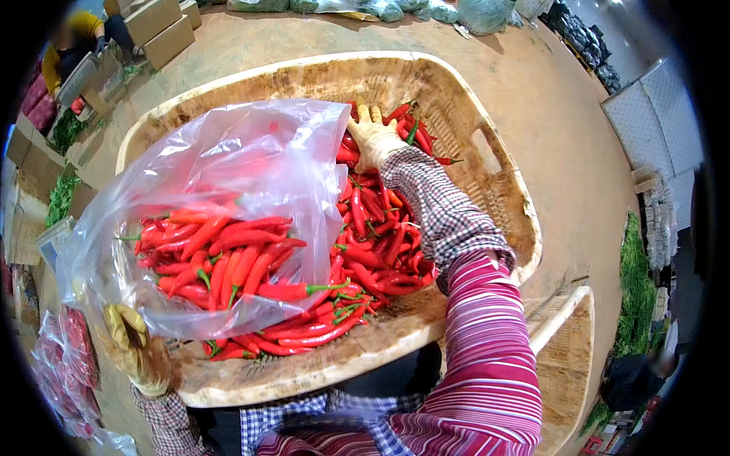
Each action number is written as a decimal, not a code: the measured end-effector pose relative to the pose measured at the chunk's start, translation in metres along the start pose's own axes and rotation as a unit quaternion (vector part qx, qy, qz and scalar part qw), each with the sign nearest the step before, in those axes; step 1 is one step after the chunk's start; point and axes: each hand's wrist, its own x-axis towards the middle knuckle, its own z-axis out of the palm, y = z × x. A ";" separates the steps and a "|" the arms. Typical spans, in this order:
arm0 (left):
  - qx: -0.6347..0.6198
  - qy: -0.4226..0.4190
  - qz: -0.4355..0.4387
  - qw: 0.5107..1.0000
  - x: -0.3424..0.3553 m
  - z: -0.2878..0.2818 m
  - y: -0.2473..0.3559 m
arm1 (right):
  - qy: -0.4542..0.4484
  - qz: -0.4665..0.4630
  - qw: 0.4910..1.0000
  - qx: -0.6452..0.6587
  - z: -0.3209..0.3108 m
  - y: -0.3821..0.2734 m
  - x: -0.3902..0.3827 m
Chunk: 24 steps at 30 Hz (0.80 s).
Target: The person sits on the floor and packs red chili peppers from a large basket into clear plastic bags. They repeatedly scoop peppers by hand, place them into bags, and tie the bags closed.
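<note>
A clear plastic bag (228, 152) lies spread in the large, dirty white plastic basket (487, 114), its mouth gaping. Red chili peppers (236, 254) with green stems fill the bag's lower part. More loose chili peppers (376, 228) are heaped in the basket to the right of the bag and along its near side. At the near left rim, my left hand (137, 346), in a pale yellow glove, is closed on the bag's edge. My right hand (374, 137), gloved alike, reaches to the far side with fingers outstretched over the loose peppers beside the bag; its palm is hidden.
Another basket (566, 365) stands at the near right. Bags of red peppers (65, 365) lie on the floor at left. Cardboard boxes (163, 34) and a person in yellow (91, 26) are at the far left. Green produce (635, 281) lies along the right.
</note>
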 end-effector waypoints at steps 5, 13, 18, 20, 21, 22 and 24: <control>0.029 0.059 -0.056 0.996 -0.006 -0.011 -0.008 | -0.025 0.024 0.999 0.023 -0.001 0.007 0.027; 0.079 0.061 -0.027 0.995 -0.004 -0.012 -0.009 | 0.014 0.039 0.997 0.059 0.011 0.002 0.037; -0.232 -0.057 -0.047 0.970 -0.004 -0.023 -0.006 | 0.039 0.036 0.994 0.091 0.019 0.002 0.026; -0.108 0.084 -0.002 0.991 -0.009 0.002 0.004 | 0.056 0.019 0.995 0.077 0.027 0.003 0.038; -0.133 0.051 -0.039 0.989 -0.006 -0.004 0.000 | 0.056 0.021 0.995 0.082 0.031 0.008 0.042; -0.157 0.021 -0.076 0.984 0.001 -0.013 0.000 | 0.056 0.019 0.995 0.083 0.028 0.006 0.044; -0.244 -0.043 -0.102 0.963 0.003 -0.024 -0.003 | 0.039 0.033 0.993 0.109 0.021 0.005 0.035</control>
